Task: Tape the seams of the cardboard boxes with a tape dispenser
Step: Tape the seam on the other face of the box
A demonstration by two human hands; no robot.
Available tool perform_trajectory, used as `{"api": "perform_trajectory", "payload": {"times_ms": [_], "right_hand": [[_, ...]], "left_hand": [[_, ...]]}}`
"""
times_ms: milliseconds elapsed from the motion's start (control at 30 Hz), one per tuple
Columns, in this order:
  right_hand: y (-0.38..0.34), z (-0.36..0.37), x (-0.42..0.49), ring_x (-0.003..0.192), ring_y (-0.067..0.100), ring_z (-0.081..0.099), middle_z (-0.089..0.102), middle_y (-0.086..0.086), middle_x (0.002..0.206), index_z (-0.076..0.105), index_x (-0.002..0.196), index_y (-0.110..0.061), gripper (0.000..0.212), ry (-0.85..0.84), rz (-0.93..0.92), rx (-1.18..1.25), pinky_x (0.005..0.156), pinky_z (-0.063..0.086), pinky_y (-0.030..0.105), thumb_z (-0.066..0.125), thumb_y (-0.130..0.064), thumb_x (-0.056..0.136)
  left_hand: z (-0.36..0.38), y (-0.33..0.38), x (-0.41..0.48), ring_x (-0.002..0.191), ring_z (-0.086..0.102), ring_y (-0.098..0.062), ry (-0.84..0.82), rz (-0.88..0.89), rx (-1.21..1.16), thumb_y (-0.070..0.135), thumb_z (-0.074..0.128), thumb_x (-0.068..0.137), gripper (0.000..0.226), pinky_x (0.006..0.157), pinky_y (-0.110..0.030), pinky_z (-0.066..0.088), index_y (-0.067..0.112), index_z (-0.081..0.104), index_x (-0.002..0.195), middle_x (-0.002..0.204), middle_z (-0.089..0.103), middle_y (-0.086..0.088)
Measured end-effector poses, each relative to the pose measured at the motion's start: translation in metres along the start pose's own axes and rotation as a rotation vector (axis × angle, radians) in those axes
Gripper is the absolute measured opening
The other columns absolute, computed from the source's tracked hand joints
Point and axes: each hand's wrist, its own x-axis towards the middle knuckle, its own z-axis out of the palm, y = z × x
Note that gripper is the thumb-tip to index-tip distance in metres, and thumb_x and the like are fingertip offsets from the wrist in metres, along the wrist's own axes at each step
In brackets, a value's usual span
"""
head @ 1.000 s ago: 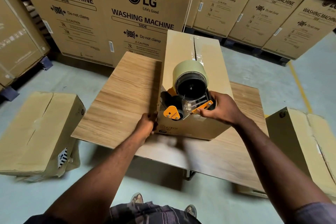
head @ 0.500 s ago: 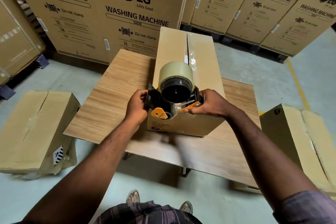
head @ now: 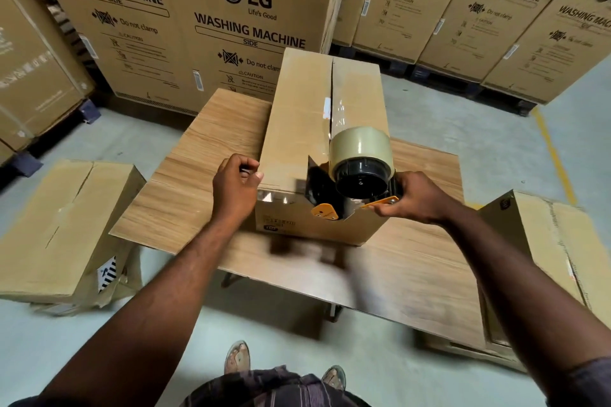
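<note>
A long cardboard box lies on a wooden table, its top seam running away from me. Clear tape covers the near part of that seam. The tape dispenser, black with orange parts and a pale roll, sits at the box's near top edge and tips over onto the front face. My right hand grips its handle from the right. My left hand is beside the box's near left corner with curled fingers, the thumb at the corner, and nothing in it.
A closed cardboard box stands on the floor at the left and another one at the right of the table. Tall washing-machine cartons wall off the back. A yellow line marks the floor at right. My sandalled feet are below the table edge.
The dispenser has come toward me along the seam and reached the box's near edge. My left hand has left the dispenser's side and moved left to the box corner.
</note>
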Motion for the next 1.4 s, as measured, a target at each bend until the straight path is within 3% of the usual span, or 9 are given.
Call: {"api": "perform_trajectory", "payload": {"times_ms": [100,167,267,367,500,733,867,1100,1400], "right_hand": [[0.004,0.001,0.001,0.079,0.011,0.071,0.076,-0.006,0.08,0.074,0.087,-0.023,0.04,-0.006,-0.05,0.012,0.075,0.056,0.037,0.081,-0.051,0.06],[0.006,0.0,0.003,0.076,0.004,0.069,0.076,-0.011,0.079,0.074,0.086,-0.025,0.025,-0.006,-0.06,0.02,0.075,0.056,0.033,0.087,-0.038,0.069],[0.01,-0.001,0.004,0.074,-0.003,0.067,0.074,-0.017,0.076,0.072,0.082,-0.029,0.02,-0.013,-0.081,0.005,0.074,0.054,0.029,0.088,-0.035,0.073],[0.016,0.002,0.004,0.081,0.004,0.071,0.076,-0.011,0.08,0.074,0.088,-0.024,0.028,0.009,-0.099,0.005,0.076,0.056,0.034,0.087,-0.042,0.071],[0.041,-0.009,-0.005,0.081,0.005,0.07,0.075,-0.013,0.079,0.072,0.085,-0.031,0.022,0.035,-0.088,0.019,0.075,0.055,0.033,0.086,-0.041,0.072],[0.095,-0.03,-0.037,0.068,-0.011,0.064,0.069,-0.029,0.07,0.069,0.083,-0.035,0.024,0.064,-0.053,0.106,0.061,0.044,0.008,0.088,-0.021,0.078],[0.102,-0.023,-0.035,0.064,-0.007,0.062,0.069,-0.026,0.067,0.07,0.08,-0.031,0.021,0.069,-0.055,0.166,0.059,0.044,0.008,0.088,-0.02,0.078],[0.107,-0.019,-0.044,0.074,-0.009,0.066,0.072,-0.027,0.076,0.071,0.09,-0.032,0.023,0.085,-0.03,0.279,0.063,0.044,0.008,0.089,-0.031,0.078],[0.15,-0.028,-0.067,0.057,-0.006,0.06,0.067,-0.022,0.061,0.071,0.086,-0.023,0.015,0.17,0.044,0.272,0.051,0.04,0.01,0.085,-0.027,0.083]], "left_hand": [[0.009,0.018,-0.019,0.105,0.046,-0.008,-0.026,0.279,0.24,0.006,0.068,0.089,0.027,0.089,-0.028,0.042,0.025,0.068,0.108,0.111,0.057,0.013],[0.022,0.031,-0.036,0.124,0.045,-0.011,-0.202,0.362,0.311,0.003,0.065,0.088,0.047,0.109,-0.033,0.038,0.021,0.061,0.131,0.133,0.058,0.005],[0.035,0.031,-0.061,0.147,0.004,-0.005,-0.393,0.297,0.411,0.015,0.067,0.09,0.087,0.121,-0.026,-0.002,0.018,0.014,0.16,0.16,0.01,0.014],[0.036,0.019,-0.063,0.15,-0.006,-0.012,-0.428,0.232,0.499,0.036,0.069,0.091,0.104,0.121,-0.031,-0.004,0.029,-0.01,0.158,0.163,-0.007,0.015],[0.037,0.006,-0.053,0.152,-0.01,-0.007,-0.447,0.431,0.602,0.04,0.066,0.092,0.093,0.127,-0.042,0.003,0.029,0.002,0.159,0.165,-0.011,0.015],[0.048,0.012,-0.06,0.154,-0.005,-0.012,-0.372,0.408,0.633,0.051,0.055,0.096,0.084,0.126,-0.04,0.001,0.022,0.009,0.16,0.167,-0.002,0.006],[0.077,0.039,-0.083,0.153,-0.007,-0.017,-0.413,0.48,0.685,0.042,0.053,0.1,0.081,0.123,-0.039,-0.009,0.016,0.005,0.159,0.167,-0.002,-0.002],[0.104,0.047,-0.096,0.149,-0.006,-0.003,-0.42,0.526,0.588,0.027,0.058,0.098,0.077,0.119,-0.029,-0.013,0.025,0.009,0.157,0.163,-0.002,0.014],[0.113,0.048,-0.101,0.152,0.012,-0.007,-0.336,0.479,0.497,0.041,0.053,0.1,0.064,0.125,-0.034,0.0,0.025,0.028,0.157,0.164,0.021,0.008]]}}
